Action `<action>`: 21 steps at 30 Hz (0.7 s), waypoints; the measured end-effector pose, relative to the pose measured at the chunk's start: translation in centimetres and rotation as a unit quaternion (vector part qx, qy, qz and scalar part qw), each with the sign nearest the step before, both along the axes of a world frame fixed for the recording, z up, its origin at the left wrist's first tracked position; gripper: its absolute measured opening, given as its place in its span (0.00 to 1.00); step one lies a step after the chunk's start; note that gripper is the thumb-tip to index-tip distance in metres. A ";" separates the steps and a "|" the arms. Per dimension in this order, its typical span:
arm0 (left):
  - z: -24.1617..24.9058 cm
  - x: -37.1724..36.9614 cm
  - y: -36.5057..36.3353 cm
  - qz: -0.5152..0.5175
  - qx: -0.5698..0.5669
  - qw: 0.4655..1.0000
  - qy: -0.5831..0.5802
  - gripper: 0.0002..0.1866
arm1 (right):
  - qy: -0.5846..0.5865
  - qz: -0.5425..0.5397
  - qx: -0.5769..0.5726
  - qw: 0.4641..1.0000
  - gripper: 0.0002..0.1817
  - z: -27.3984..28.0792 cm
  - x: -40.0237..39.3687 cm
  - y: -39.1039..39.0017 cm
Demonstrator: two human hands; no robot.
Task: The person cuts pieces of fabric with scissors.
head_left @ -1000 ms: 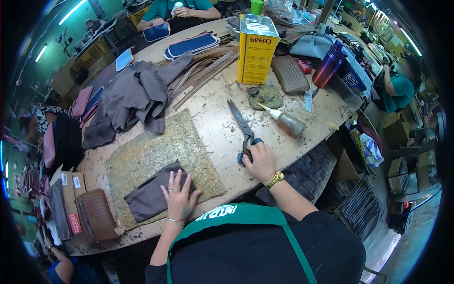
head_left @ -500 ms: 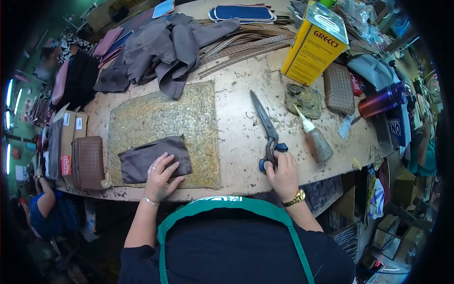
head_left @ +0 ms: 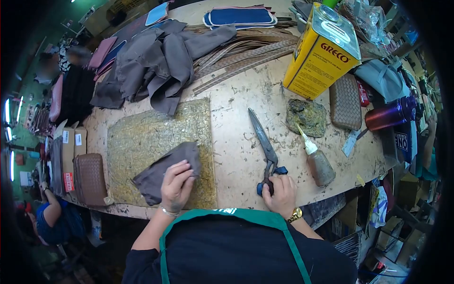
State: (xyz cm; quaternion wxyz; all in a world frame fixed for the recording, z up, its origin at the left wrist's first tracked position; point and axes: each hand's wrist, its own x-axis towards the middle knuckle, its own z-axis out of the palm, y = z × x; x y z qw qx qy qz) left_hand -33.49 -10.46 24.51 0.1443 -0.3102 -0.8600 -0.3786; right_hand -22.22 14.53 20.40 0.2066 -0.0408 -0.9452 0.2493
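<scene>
Both hands grip: left hand pinches the soft, limp cloth, right hand clasps the stiff scissors by their handles.

I see a scuffed, glue-stained worktable w/ curved edge, green wall far left, tube lights glowing, boxes stacked alongside.
</scene>
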 end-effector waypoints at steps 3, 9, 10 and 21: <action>-0.8 0.0 1.6 -0.106 -0.039 0.992 -0.049 0.12 | 0.005 0.003 0.000 1.000 0.11 0.1 0.0 0.2; -0.9 0.8 0.7 -0.209 -0.110 0.966 -0.108 0.20 | 0.011 -0.006 -0.003 1.000 0.11 0.3 0.1 -0.1; -0.8 1.0 0.3 -0.208 -0.109 0.967 -0.102 0.20 | 0.009 -0.010 0.000 1.000 0.11 0.3 0.1 -0.1; -1.1 4.1 -8.4 0.163 -0.272 0.937 -0.147 0.29 | 0.036 -0.027 0.016 0.999 0.10 -0.2 0.2 -0.9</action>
